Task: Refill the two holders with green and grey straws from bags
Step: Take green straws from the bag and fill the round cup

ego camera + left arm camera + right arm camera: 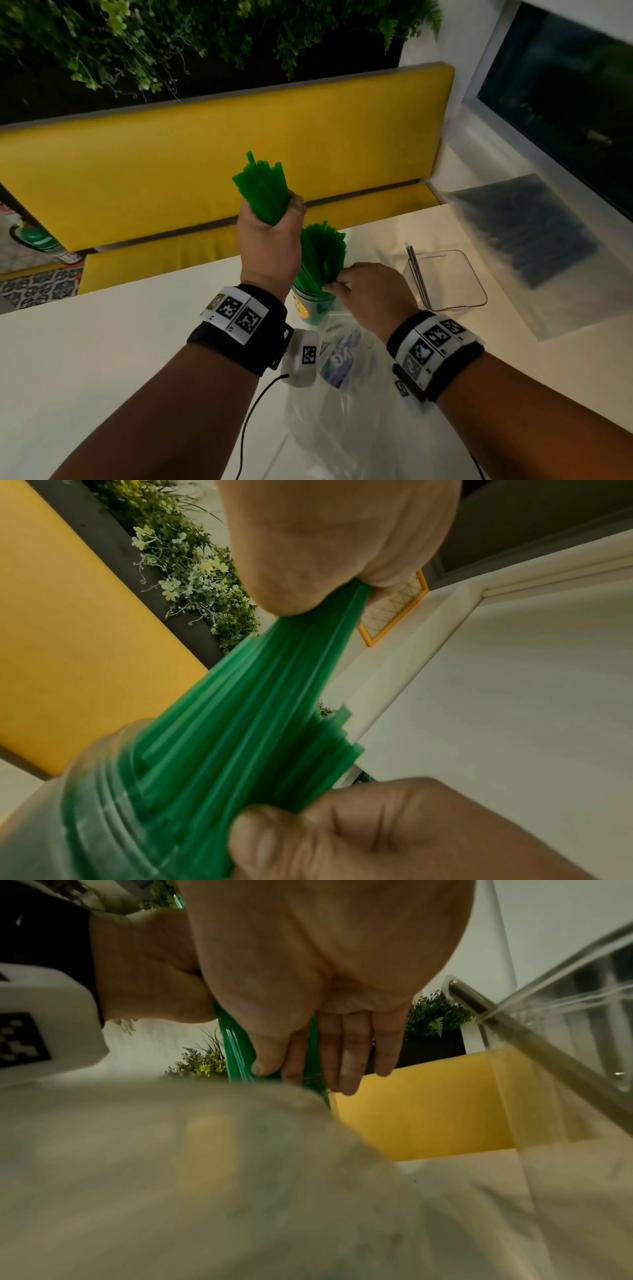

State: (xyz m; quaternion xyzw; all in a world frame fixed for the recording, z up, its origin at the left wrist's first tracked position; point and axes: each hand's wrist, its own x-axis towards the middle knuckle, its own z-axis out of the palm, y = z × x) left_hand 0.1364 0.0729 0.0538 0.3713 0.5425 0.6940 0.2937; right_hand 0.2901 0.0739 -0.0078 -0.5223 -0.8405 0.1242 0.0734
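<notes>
My left hand [274, 226] is raised over the table and grips a bundle of green straws [263, 187] in its fist. In the left wrist view the bundle [260, 710] runs from the fist [329, 555] down to the mouth of the round holder [85, 818]. That holder [312, 310] stands on the white table and has more green straws [323, 253] fanning out of it. My right hand [337, 282] pinches those straws just above the rim, thumb and forefinger [274, 1066] on them. A clear square holder [455, 301] stands to the right with a metal straw [418, 274] in it.
A crumpled clear bag [342, 404] lies on the table [120, 342] under my wrists. A bag of grey straws [524, 229] lies at the far right by the window. A yellow bench [171, 164] runs behind the table's far edge.
</notes>
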